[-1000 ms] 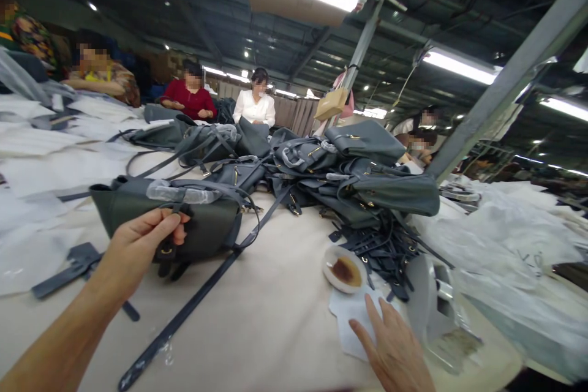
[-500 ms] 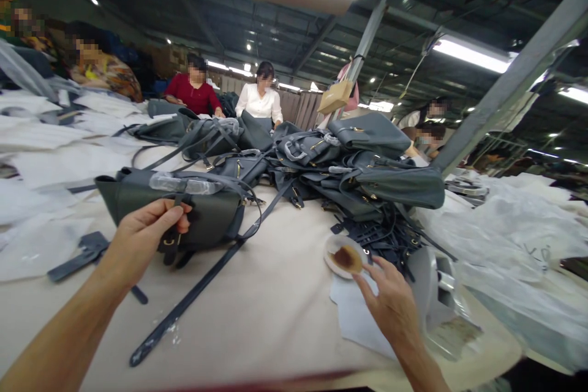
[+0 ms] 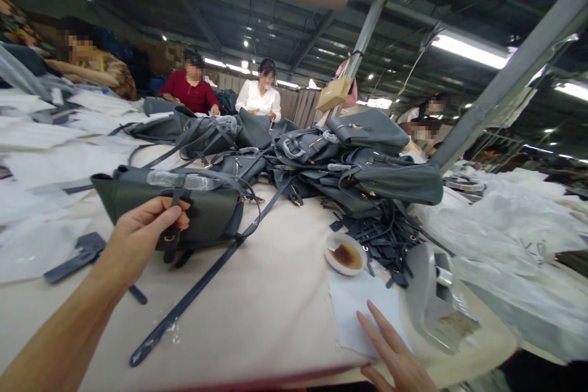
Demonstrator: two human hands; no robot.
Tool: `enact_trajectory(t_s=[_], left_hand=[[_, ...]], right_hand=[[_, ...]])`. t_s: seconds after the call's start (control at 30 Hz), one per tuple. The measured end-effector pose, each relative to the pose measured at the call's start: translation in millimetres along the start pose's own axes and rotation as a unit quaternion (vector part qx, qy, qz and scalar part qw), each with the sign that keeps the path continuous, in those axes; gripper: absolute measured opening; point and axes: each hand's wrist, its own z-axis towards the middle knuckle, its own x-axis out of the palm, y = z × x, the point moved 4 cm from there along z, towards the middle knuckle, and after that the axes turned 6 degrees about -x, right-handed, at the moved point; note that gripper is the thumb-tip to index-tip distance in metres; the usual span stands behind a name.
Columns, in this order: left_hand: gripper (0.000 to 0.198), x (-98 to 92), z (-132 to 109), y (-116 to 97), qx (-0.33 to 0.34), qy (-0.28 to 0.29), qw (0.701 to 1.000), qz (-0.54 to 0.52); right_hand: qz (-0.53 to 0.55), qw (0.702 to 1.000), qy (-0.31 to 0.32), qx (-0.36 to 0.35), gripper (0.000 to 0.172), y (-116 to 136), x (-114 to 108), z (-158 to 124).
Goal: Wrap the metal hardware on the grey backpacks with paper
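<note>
My left hand (image 3: 142, 229) is closed in a pinch on the narrow front strap of a dark grey-green handbag (image 3: 214, 217). The bag stands on the table with clear plastic wrapped round its handle, and a long shoulder strap (image 3: 197, 291) trails from it toward me. Fingers spread, my right hand (image 3: 395, 352) is over a pale blue sheet (image 3: 346, 297), whether cloth or paper I cannot tell; it holds nothing. Just beyond the sheet sits a small white dish (image 3: 328, 255) with brown liquid in it.
A heap of similar bags (image 3: 395, 180) fills the far side, with loose dark straps (image 3: 381, 239) before it. A grey plastic holder (image 3: 425, 294) stands at the right. Plastic bags (image 3: 514, 226) and white sheets (image 3: 41, 162) flank the table. Several people work beyond.
My right hand has moved from the rim of the dish down toward me, over the pale sheet, and its fingers have spread. My left hand keeps its pinch on the bag's strap.
</note>
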Motion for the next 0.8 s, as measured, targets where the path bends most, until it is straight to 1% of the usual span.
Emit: enact_trajectory(t_s=[0.07,0.13,0.2,0.27,0.37,0.43,0.5,0.6,0.63,0.67,0.7,0.8], left_hand=[[0.025,0.5,0,0,-0.003,-0.001,1.000,0.001],[0.025,0.6,0,-1,-0.005,-0.003,1.000,0.003],[0.025,0.8,0,-2,-0.005,-0.003,1.000,0.001],[0.025,1.3,0,-3,-0.004,0.001,1.000,-0.003],[0.023,2.6,-1,-5,-0.001,0.001,1.000,-0.014],[0.023,3.1,-1,-6,0.000,-0.005,1.000,-0.015],[0.024,3.2,-1,-5,-0.001,-0.007,1.000,-0.016],[0.026,3.6,0,-3,-0.009,0.002,1.000,-0.024],[0.026,3.7,0,-3,-0.009,0.006,1.000,-0.027],[0.025,3.9,0,-3,-0.006,0.010,1.000,-0.029],[0.025,4.2,-1,-4,-0.003,0.014,0.999,-0.030],[0.027,4.9,-3,-8,0.007,0.015,0.999,-0.030]], right_hand=[[-0.008,0.999,-0.004,-0.038,0.040,-3,-6,-4],[0.001,0.997,-0.010,-0.071,0.029,-3,-9,-5],[0.033,0.997,-0.012,-0.063,0.029,0,-11,-4],[0.077,0.996,-0.018,-0.029,0.030,3,-14,0],[0.145,0.987,-0.060,0.035,0.031,9,-21,10],[0.183,0.976,-0.093,0.070,0.040,14,-27,20],[0.196,0.969,-0.105,0.108,0.044,20,-28,32],[0.176,0.959,-0.130,0.181,0.044,31,-27,53],[0.178,0.955,-0.137,0.193,0.044,37,-25,62],[0.193,0.953,-0.138,0.188,0.043,44,-22,71],[0.217,0.953,-0.131,0.168,0.042,52,-19,80],[0.283,0.953,-0.079,0.069,0.036,76,-12,102]])
